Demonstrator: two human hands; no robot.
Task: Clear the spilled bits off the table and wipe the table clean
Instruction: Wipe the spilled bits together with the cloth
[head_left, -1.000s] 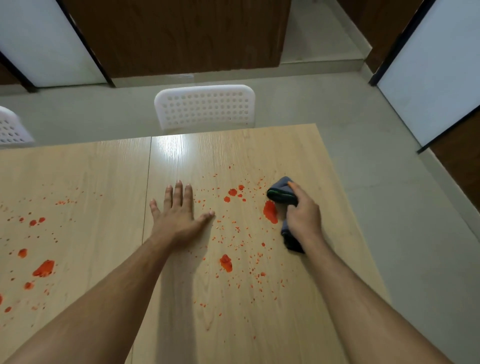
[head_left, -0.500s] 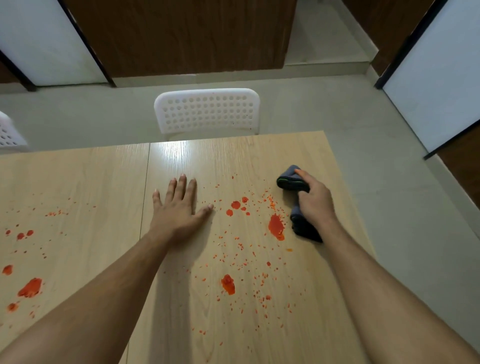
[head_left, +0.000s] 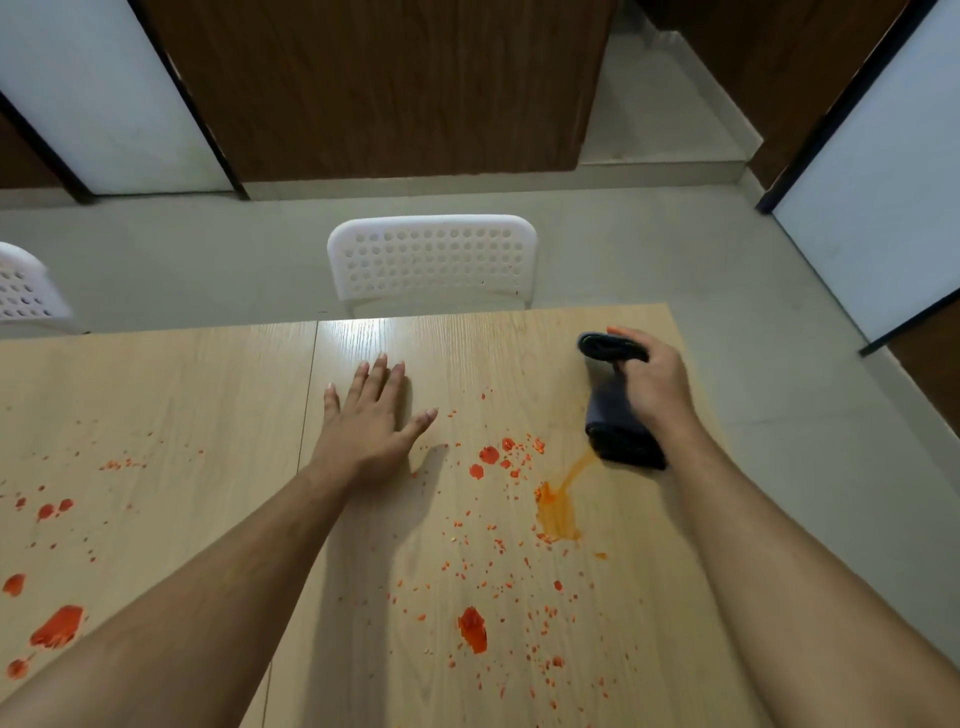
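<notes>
Right hand (head_left: 655, 391), fingers curled around cloth (head_left: 615, 421), moved farther away, smearing sauce (head_left: 558, 512).

Grey floor (head_left: 675, 249); dark wood wall (head_left: 374, 88) behind; white panels (head_left: 98, 93) at sides. White perforated chair (head_left: 434, 260) stood beyond.

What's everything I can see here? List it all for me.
Table: two, light wood, pushed side by side.
Blobs: many, red-orange, scattered over both tabletops.
Smear: one, orange, by the cloth's near end.
Cloth: one, dark blue-grey, on the right table under the right hand.
Chairs: two, white, perforated backs, at the tables' far side.
Floor: pale grey.
Panels: brown wood and white, along the far wall.
Left hand: flat on the table, fingers straight.
Right hand: grips the cloth.
</notes>
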